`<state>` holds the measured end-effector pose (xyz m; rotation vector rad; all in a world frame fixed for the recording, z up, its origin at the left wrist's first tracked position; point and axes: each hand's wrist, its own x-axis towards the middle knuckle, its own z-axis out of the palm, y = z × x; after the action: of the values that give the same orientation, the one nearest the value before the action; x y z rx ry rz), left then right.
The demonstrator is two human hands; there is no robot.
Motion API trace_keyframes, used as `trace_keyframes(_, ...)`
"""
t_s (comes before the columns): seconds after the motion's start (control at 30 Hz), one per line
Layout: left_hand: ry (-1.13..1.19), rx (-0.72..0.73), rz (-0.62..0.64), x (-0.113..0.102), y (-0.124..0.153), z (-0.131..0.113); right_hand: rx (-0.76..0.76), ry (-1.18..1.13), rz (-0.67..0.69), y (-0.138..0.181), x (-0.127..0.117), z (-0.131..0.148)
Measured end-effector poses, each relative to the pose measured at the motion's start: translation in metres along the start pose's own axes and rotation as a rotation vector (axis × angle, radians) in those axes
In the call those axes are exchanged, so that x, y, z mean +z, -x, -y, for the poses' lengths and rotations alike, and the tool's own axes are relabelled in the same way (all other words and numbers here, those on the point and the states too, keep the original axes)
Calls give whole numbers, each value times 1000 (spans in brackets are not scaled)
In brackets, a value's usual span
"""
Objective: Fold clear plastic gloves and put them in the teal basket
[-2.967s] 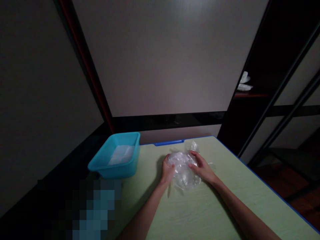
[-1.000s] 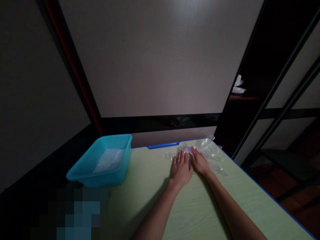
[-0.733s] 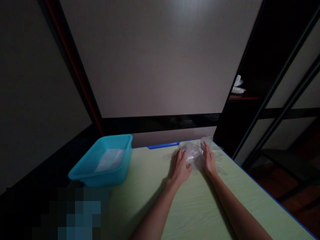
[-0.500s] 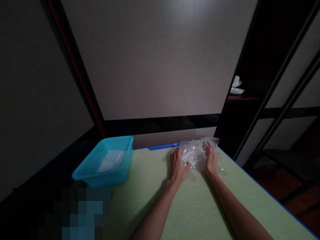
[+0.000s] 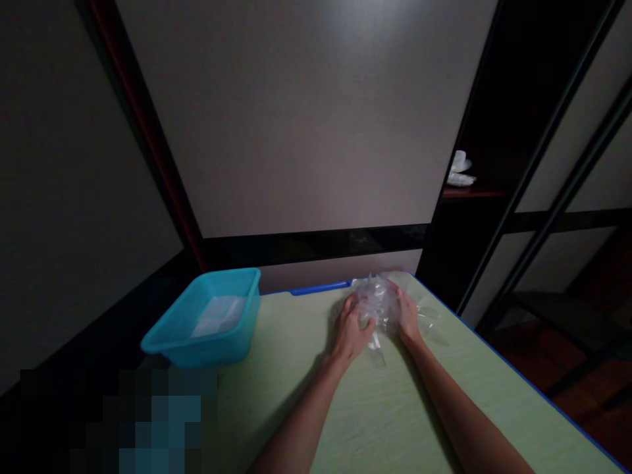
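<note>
A crumpled, clear plastic bag (image 5: 379, 299) lies at the far right corner of the table, bunched between my two hands. My left hand (image 5: 351, 331) grips its left side, with the fingers curled onto the film and the thumb pointing inward. On the opposite side my right hand (image 5: 406, 313) presses against the bag, its fingertips partly hidden in the plastic. Loose film sticks out past my right hand, and a thin strip hangs toward me near my left thumb. Whether this is one bag or more I cannot tell.
A turquoise plastic basin (image 5: 254, 316) with a white sheet-like item (image 5: 220, 315) inside stands at the table's left. The pale green table (image 5: 291, 349) has a blue edge. Behind it rises a large grey panel (image 5: 306, 131). White items (image 5: 460, 171) rest on a dark shelf to the right.
My right hand has moved left, closer to my left hand, and its fingers have closed in on the plastic. The bag is squeezed into a narrower bunch. The view has shifted slightly.
</note>
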<state>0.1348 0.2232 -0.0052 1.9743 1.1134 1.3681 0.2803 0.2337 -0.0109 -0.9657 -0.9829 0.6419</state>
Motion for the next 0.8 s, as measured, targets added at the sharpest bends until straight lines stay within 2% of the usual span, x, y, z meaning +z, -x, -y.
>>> trace_keyframes(0.23,250,-91,-127,-19,15,4,63,-72,59,0,-2,0)
trace_keyframes(0.4,435,-99,-151,-35,20,6,120,-157,35,-6,-9,-1)
trace_keyframes(0.6,573,-158,-203,-47,32,2,190,-203,54,-6,-25,21)
trace_keyframes(0.8,573,-287,-309,-61,51,-3,202,-221,67,-7,-36,42)
